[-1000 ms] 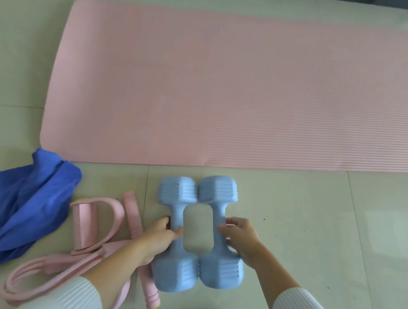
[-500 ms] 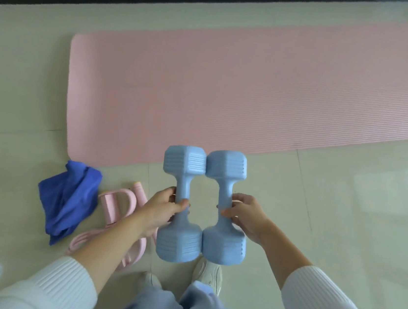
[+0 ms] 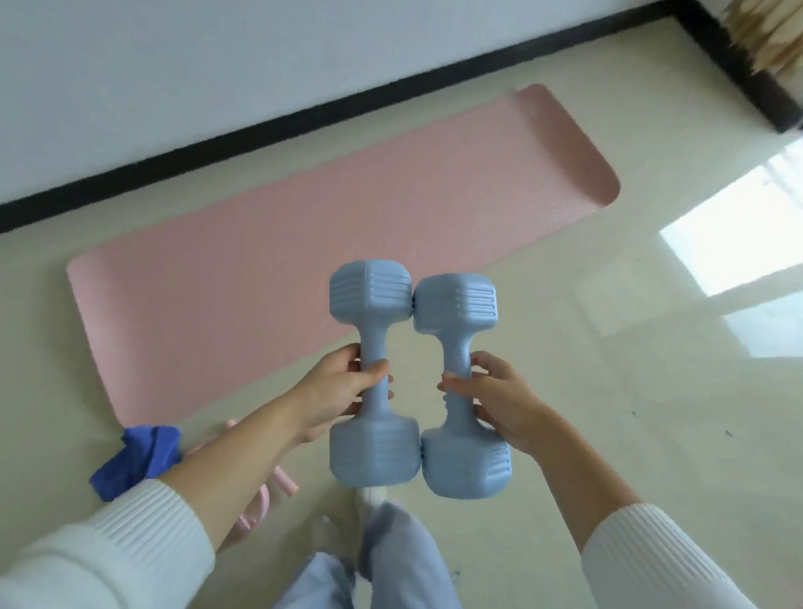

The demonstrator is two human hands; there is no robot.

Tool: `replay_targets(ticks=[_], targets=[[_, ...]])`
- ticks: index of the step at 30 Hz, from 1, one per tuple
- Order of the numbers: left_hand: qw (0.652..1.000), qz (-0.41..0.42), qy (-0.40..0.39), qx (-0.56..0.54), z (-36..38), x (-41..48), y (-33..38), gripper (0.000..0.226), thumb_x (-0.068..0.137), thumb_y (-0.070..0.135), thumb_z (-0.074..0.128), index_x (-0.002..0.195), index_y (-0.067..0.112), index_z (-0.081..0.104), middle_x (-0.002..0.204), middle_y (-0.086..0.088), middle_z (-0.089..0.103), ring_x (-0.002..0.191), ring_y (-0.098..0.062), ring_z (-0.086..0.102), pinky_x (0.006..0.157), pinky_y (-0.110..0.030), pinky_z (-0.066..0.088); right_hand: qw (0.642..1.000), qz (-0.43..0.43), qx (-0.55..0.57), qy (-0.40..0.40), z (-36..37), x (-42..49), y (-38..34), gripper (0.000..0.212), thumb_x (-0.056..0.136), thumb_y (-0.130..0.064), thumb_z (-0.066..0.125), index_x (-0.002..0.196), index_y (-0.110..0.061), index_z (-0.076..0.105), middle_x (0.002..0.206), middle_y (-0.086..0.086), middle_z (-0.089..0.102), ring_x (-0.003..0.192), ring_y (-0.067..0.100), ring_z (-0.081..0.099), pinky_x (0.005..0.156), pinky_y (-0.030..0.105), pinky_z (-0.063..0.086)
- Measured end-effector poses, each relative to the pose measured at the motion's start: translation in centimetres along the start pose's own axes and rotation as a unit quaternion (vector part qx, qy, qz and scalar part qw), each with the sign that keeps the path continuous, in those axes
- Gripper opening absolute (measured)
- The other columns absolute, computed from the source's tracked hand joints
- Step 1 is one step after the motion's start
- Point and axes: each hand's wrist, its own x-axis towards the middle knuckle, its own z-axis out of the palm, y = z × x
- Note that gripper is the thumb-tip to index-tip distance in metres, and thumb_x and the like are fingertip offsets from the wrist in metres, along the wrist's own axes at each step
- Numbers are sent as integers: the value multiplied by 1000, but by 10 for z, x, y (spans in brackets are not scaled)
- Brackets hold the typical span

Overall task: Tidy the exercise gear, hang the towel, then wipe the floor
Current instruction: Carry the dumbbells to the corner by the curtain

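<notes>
— What do we have?

— Our left hand (image 3: 343, 388) and right hand (image 3: 493, 401) each squeeze a blue dumbbell (image 3: 373, 376), up off the floor (image 3: 626, 433).

— What is left?

— The pink mat (image 3: 293, 260) lies flat, the blue towel (image 3: 143, 455) is not hung, and no wiping yet, we think.

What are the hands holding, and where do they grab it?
Each hand holds one blue dumbbell by its thin middle handle: the left hand the left dumbbell, the right hand the right dumbbell.
</notes>
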Motion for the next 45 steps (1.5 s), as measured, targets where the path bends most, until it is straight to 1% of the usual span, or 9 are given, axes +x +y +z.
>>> replay_targets(ticks=[8,13,18,22,31,35,38,43,45], targets=[[992,18,-96,82,124,20,82,21,97,21,54,111,7,53,94,-7,62,83,-22,64,74,-35,55,987,-44,93,123,-115,-63,-21,16,85,-10,69,98,-9,59,87,11,68,87,25,64,91,43,51],[982,31,-132,132,225,88,144,22,97,22,53,111,5,53,92,-8,61,80,-22,63,72,-33,54,974,-75,148,156,-232,-52,-51,14,86,-5,67,96,-8,57,85,12,65,80,23,62,82,39,51],[979,21,-143,143,331,166,210,23,96,23,54,111,5,55,92,-8,62,79,-22,64,73,-34,55,966,-69,173,177,-363,-30,-88,18,86,-6,67,101,-7,57,86,11,66,80,21,63,88,43,51],[978,14,-156,141,401,226,268,25,96,26,55,111,6,56,93,-8,63,81,-22,65,70,-33,54,962,-76,178,195,-454,-16,-127,24,86,-7,66,108,-2,56,90,12,65,80,20,63,86,41,53],[964,36,-204,167,527,391,420,29,94,23,59,114,4,56,92,-11,64,80,-26,66,69,-35,54,947,-89,195,241,-642,72,-247,25,82,-4,70,104,-2,60,87,12,67,87,24,66,87,44,55],[961,34,-214,174,577,476,496,20,94,21,59,107,6,57,91,-10,63,80,-26,65,76,-40,55,936,-95,216,263,-723,122,-309,27,80,-2,70,105,0,60,90,14,66,89,26,65,87,45,54],[959,28,-215,184,616,534,551,25,93,25,60,108,5,58,90,-9,64,80,-25,66,80,-42,55,930,-92,228,274,-782,156,-350,25,82,-1,68,105,0,59,89,14,66,88,25,64,87,44,54],[958,19,-214,191,685,626,627,27,93,28,60,108,5,58,90,-10,65,77,-24,67,66,-34,55,921,-87,254,283,-886,211,-408,20,82,0,67,100,-1,60,86,13,66,87,25,63,83,41,54],[956,22,-216,195,716,666,652,26,93,27,60,107,5,58,90,-10,64,78,-25,67,68,-35,54,920,-86,257,284,-933,234,-428,20,82,0,67,100,-1,59,86,13,65,86,25,62,83,41,53]])
